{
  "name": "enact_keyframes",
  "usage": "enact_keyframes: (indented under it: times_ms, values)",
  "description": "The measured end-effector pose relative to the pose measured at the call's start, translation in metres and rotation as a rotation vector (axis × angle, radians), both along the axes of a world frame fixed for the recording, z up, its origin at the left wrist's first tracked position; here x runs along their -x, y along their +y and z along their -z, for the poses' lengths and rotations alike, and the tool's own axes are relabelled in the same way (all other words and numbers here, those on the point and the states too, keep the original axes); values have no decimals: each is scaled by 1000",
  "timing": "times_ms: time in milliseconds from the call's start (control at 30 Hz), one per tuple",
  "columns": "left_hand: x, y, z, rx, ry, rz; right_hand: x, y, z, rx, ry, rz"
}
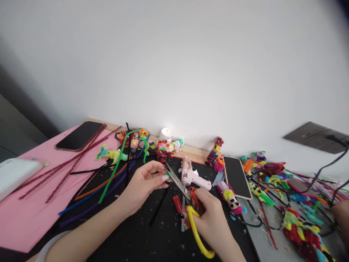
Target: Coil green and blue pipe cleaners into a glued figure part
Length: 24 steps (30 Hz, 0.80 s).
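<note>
White wall [174, 72] up top, pink sheet [29, 222] on one side, speckled black mat [122, 240] under the action, and fuzzy little figures all over the place. So the person's right hand [215, 214] is wrapped around the handles of some scissors [178, 184], fingers curled in, blades a little apart and aimed across at the other side. Left hand [145, 182] has thumb and fingertips pinched on what looks like a small green bit [169, 176], right up at the blades above the mat. Too tiny for me to make out its shape, tbh.

What bugs me is how near that thumb is to the steel. If the grip slips or the blades shut at a bad angle, I reckon it's a nicked fingertip or a piece cut too short. Something that small could also ping off and get lost among the clutter.

Also, the pale pink glue gun [189, 176] lies just beyond the scissors. Can't tell if it's hot, but a careless elbow or knuckle could knock it into the red figure [164, 151] by the white cup [165, 135]. And someone else's hand [340, 214] is at the far right edge, well apart.
</note>
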State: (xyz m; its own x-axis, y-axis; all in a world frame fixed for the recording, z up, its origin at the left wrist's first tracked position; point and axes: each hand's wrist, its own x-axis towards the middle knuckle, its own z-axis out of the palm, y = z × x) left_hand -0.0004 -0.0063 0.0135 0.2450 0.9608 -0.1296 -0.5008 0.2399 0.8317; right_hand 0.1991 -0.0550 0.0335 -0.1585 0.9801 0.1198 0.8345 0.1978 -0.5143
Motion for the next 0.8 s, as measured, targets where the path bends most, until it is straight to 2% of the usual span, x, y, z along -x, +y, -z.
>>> enact_keyframes:
  times_ms: [467, 667, 800]
  values:
    - [0, 2, 0, 18, -25, 15, -1, 1, -3, -44, 26, -34]
    - [0, 2, 1, 20, -35, 29, -3, 1, -8, -79, 96, -104]
    - [0, 3, 2, 20, -33, 34, -2, 1, -6, -73, 87, -85]
